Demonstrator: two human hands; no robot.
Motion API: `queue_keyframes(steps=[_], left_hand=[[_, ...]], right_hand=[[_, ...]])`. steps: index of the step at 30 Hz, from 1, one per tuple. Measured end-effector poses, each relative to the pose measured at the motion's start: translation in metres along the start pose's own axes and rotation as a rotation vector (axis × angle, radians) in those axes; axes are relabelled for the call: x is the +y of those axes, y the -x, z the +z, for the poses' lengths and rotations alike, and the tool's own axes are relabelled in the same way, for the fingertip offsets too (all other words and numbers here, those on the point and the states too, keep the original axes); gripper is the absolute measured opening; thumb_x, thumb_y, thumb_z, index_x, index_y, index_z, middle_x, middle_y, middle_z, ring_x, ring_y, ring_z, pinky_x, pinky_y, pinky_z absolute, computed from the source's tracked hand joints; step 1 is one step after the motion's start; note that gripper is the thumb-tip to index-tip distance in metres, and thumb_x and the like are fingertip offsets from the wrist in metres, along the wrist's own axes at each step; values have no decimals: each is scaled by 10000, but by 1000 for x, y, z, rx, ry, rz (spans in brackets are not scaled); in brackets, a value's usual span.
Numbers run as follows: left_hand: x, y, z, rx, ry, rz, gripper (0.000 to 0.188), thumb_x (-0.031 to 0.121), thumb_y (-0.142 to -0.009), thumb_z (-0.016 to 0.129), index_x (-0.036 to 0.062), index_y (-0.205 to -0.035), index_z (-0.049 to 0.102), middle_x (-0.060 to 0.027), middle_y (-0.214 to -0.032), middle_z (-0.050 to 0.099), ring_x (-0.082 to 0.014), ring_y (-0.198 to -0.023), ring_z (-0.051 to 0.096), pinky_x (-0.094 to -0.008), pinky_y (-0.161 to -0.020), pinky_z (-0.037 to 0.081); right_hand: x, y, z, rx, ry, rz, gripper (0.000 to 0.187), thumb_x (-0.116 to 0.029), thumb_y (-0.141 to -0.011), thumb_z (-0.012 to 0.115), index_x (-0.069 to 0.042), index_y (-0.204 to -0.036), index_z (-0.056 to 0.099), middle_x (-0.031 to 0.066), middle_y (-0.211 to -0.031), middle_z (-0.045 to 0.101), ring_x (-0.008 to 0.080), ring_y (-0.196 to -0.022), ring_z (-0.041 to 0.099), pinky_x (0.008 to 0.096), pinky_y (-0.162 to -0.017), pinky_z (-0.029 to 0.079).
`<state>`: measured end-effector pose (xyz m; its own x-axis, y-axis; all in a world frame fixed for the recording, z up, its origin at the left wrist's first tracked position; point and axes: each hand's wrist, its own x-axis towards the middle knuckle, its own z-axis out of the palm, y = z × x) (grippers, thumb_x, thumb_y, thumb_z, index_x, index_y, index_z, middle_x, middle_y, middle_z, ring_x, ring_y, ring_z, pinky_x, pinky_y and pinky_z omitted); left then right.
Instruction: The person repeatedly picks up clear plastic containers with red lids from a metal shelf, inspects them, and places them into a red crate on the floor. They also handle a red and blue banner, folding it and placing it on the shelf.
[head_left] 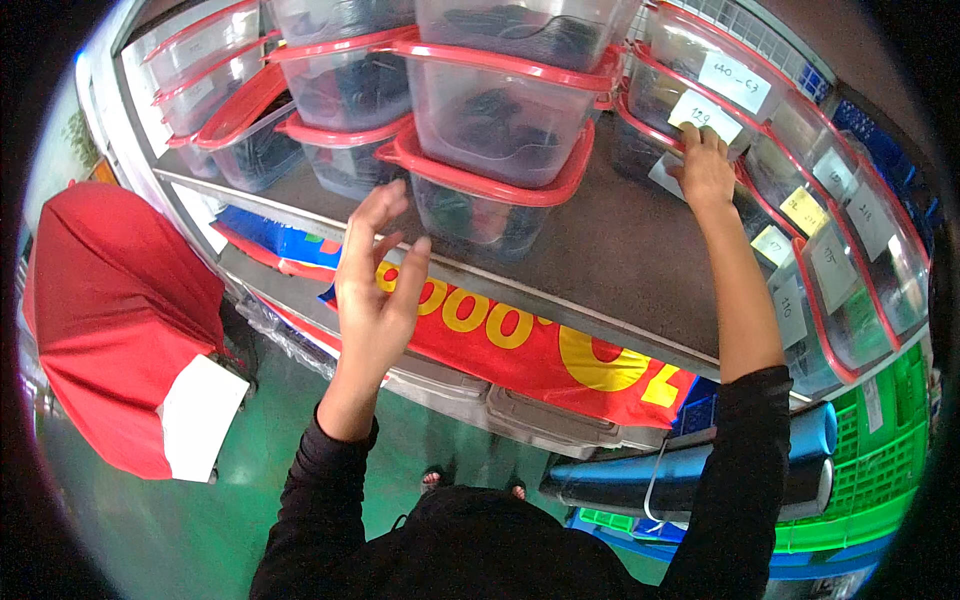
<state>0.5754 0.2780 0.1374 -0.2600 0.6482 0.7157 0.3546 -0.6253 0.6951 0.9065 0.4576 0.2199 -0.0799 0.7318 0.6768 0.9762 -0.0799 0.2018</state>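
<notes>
My left hand (375, 275) is raised in front of the shelf edge, fingers apart and nothing in it. Just beyond it stand clear plastic boxes (500, 120) with red lids, stacked on the shelf and holding dark items I cannot make out. My right hand (708, 172) reaches to the right side of the shelf. Its fingers are stretched out and touch the front of a clear box (655, 95) near a pale paper label (703, 113). That box sits in a stack, with a red-lidded box under it.
The grey shelf (615, 265) has more labelled boxes (835, 255) at right. Below hangs a red and yellow banner (500, 325). Rolled blue-black sheets (690, 470) and green crates (880, 430) are at lower right. At left, a red-covered object (120, 310) stands on the green floor (310, 490).
</notes>
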Motion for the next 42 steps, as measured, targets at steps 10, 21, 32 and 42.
queue_keyframes(steps=[10, 21, 32, 42], left_hand=[[-33, -29, 16, -112, 422, -134, 620, -79, -775, 487, -47, -1369, 311, -187, -1315, 465, -210, -1212, 458, -320, -1012, 354], [28, 40, 56, -283, 112, 175, 676, -82, -683, 518, -5, -1340, 375, -238, -1342, 399, -373, -1279, 366, -399, -1038, 332], [-3, -28, 61, -216, 529, -29, 643, 361, -968, 430, -37, -1414, 194, -237, -1370, 383, -280, -1290, 372, -345, -1059, 281], [-2, -27, 56, -267, 595, 20, 655, 369, -970, 433, -12, -1427, 161, -212, -1376, 369, -264, -1284, 373, -342, -1056, 292]], right_hand=[[-131, 95, -130, 580, -696, -574, 242, -182, -757, 684, -103, -963, 585, 49, -921, 550, 235, -862, 563, 376, -722, 435], [-111, 135, -140, 404, -416, -351, 235, -307, -743, 705, -116, -818, 591, 31, -816, 548, 205, -802, 557, 369, -763, 373], [-21, 147, -145, 110, -801, -147, 203, -121, -771, 708, -6, -913, 620, 111, -959, 640, 225, -876, 616, 307, -793, 467], [-23, 151, -140, 107, -834, -123, 195, -135, -799, 691, -6, -916, 603, 90, -936, 619, 199, -859, 598, 291, -798, 453]])
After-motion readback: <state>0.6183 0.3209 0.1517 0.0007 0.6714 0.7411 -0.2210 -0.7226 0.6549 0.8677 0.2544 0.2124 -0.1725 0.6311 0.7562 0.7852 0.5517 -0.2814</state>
